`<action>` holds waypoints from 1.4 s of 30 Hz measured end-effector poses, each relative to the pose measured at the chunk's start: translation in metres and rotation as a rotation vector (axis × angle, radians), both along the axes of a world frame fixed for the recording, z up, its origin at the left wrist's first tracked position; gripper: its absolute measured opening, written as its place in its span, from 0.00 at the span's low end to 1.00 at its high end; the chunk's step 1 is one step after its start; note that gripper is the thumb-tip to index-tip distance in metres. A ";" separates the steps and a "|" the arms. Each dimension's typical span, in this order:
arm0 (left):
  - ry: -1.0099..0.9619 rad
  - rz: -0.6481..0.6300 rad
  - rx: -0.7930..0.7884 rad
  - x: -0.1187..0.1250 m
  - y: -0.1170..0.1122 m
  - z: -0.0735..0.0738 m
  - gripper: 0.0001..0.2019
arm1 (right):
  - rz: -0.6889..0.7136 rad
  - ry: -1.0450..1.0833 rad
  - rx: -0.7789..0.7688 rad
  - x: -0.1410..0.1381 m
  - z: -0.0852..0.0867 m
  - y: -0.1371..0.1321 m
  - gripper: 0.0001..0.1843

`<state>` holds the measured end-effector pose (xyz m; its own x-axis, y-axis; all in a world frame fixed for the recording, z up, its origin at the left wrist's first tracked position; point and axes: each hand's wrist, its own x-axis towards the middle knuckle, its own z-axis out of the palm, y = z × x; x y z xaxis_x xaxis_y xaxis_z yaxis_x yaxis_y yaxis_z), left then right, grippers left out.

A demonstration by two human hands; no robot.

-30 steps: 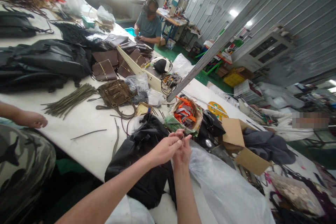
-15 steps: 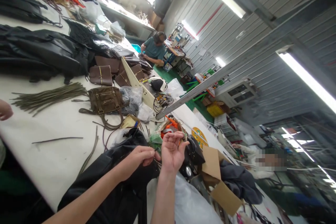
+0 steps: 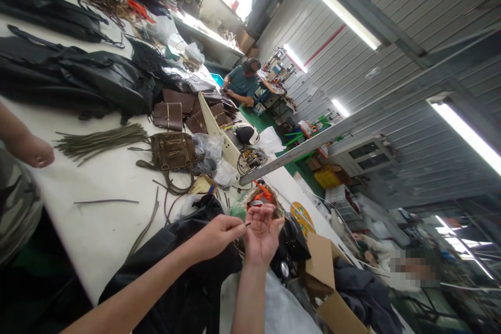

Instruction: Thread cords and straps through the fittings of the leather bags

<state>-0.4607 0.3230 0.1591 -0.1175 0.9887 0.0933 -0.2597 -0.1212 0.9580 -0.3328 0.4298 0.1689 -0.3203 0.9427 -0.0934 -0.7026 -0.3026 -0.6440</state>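
Note:
My left hand is closed in a pinch on a thin dark piece, its tip pointing toward my right palm. My right hand is held palm up with its fingers loosely curled and apart, nothing plainly in it. Both hands hover over a black bag lying on the white table. Just beyond my fingers stands a basket of orange and grey bits.
A brown handbag, a bundle of olive straps, loose straps and black bags lie on the table. Another person's hand rests at the left edge. A seated person works at the far end. A cardboard box stands at the right.
The view tilted up and shifted. My hands drew slightly apart; the left now pinches the thin piece toward the opened right palm. The other person's hand shows again at the left.

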 end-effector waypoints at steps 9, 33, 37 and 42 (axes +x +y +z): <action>0.255 0.107 -0.076 0.009 0.008 0.003 0.15 | 0.183 -0.108 -0.120 0.011 -0.061 -0.028 0.27; 0.169 0.001 -0.102 0.007 0.019 -0.015 0.19 | 0.114 -0.199 -0.103 0.025 -0.092 -0.027 0.27; 0.126 -0.013 -0.113 0.004 0.022 -0.020 0.18 | 0.096 -0.215 -0.108 0.026 -0.096 -0.025 0.26; 0.095 -0.026 -0.130 -0.001 0.023 -0.023 0.16 | 0.096 -0.241 -0.079 0.025 -0.100 -0.024 0.26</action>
